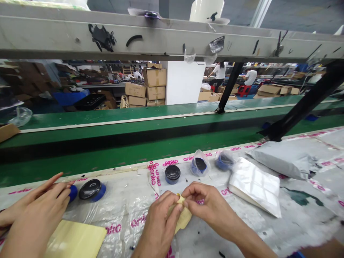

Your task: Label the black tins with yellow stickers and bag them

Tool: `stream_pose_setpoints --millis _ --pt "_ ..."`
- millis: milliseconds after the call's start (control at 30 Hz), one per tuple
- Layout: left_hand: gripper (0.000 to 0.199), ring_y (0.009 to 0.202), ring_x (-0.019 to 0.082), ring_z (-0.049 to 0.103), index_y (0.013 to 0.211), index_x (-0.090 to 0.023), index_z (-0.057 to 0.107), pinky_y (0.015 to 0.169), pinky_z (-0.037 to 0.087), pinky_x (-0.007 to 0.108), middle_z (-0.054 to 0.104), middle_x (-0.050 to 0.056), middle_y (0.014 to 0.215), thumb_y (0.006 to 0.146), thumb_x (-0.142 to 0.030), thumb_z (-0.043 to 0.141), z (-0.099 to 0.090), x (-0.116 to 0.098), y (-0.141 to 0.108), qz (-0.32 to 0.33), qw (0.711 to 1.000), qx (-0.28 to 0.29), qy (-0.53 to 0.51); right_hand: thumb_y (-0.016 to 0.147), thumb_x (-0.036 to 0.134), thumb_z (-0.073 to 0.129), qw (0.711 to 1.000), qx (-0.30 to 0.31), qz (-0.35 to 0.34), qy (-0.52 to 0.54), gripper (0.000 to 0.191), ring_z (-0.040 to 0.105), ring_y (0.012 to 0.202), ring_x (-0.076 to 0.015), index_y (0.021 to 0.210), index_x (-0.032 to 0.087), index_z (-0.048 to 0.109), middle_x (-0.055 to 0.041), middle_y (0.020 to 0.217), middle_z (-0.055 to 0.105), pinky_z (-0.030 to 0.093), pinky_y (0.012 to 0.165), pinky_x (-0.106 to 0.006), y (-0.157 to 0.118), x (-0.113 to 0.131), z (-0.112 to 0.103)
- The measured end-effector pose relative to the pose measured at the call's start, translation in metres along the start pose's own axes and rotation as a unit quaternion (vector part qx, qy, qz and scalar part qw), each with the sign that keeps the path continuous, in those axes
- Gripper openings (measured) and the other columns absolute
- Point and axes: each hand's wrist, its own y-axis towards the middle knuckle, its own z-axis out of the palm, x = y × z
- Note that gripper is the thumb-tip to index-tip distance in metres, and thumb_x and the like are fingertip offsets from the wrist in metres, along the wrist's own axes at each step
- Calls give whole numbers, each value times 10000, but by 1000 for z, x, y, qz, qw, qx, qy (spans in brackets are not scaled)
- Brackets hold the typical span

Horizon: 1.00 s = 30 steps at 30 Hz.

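My left hand (pixel 162 220) and my right hand (pixel 208 204) meet at the front middle of the bench. Both pinch a small, crumpled pale-yellow sheet (pixel 184 218), whose top edge is bent between the fingertips. Just beyond them stands a round blue item with a glossy black top (pixel 172 173). Farther right, a similar blue-and-black item (pixel 200 165) sits in a clear bag, and another bagged one (pixel 225 160) lies next to it. A stack of clear plastic bags (pixel 255 186) is to the right of my right hand.
At left, a co-worker's hands (pixel 43 208) touch a blue round item (pixel 72 193), near another black-topped one (pixel 92 190) and a yellow sheet stack (pixel 76 239). A grey bag (pixel 282 159) lies right. Beyond are a green conveyor (pixel 120 154), a black post (pixel 309 100) and an overhead beam (pixel 161 39).
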Motion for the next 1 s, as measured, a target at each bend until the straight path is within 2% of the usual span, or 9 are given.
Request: stream_pose_setpoints --millis 167,267,400,533,633,733,800,900,1000 --pt "318 781 149 550 809 -206 576 724 380 252 580 4 821 1015 -407 441 2 -1 0 1 1000 8 -23 806 204 648 996 28 43 73 38 547 669 -128 816 171 665 16 728 634 424 609 -221 3 -3 -1" --pt "281 758 159 562 869 -203 608 705 406 248 610 4 788 976 -438 499 4 -5 1 -51 995 -5 -83 812 203 659 996 22 44 76 32 547 682 -130 812 172 654 15 737 632 427 616 -223 2 0 0" --pt "276 843 196 628 994 -186 668 731 467 245 696 31 897 882 -435 630 6 -12 2 -107 974 -38 -194 820 232 686 996 -13 38 82 110 587 761 -156 922 195 664 10 800 642 468 676 -246 1 5 2" --pt "331 764 185 600 1009 -164 719 678 450 235 705 36 834 858 -452 659 4 -13 1 -136 965 -87 -204 863 256 687 999 -34 -23 3 193 606 785 -159 1054 237 709 -13 995 666 494 715 -277 1 5 3" --pt "407 755 187 588 1070 -157 715 666 447 241 685 39 821 875 -505 632 4 -8 -1 -145 963 -84 -212 897 280 672 995 -47 -69 -54 228 620 836 -169 1119 259 722 -34 1161 649 511 748 -296 1 5 7" --pt "459 679 161 527 971 -151 712 595 405 229 624 21 744 875 -587 605 4 -4 -1 -156 964 -82 -200 919 325 667 990 -55 -91 -89 215 615 1037 -223 1111 257 736 -49 1184 658 501 879 -331 1 6 9" --pt "452 646 142 479 833 -157 689 573 374 221 580 8 700 868 -601 609 3 -3 0 -149 969 -97 -171 906 349 686 990 -59 -81 -96 209 601 1065 -238 1085 259 745 -48 1171 671 481 914 -348 1 7 8" --pt "459 646 137 468 700 -167 633 593 372 221 544 1 670 869 -593 611 0 -3 1 -118 978 -111 -129 873 416 717 996 -40 -23 -77 274 590 908 -221 1104 271 748 -36 1060 687 471 818 -337 1 10 3" --pt "457 661 144 497 687 -167 634 608 390 225 554 6 673 871 -585 612 -1 -2 1 -106 983 -96 -113 868 482 716 999 3 21 -45 310 532 772 -195 1086 266 766 -19 885 674 427 705 -307 2 11 -1"
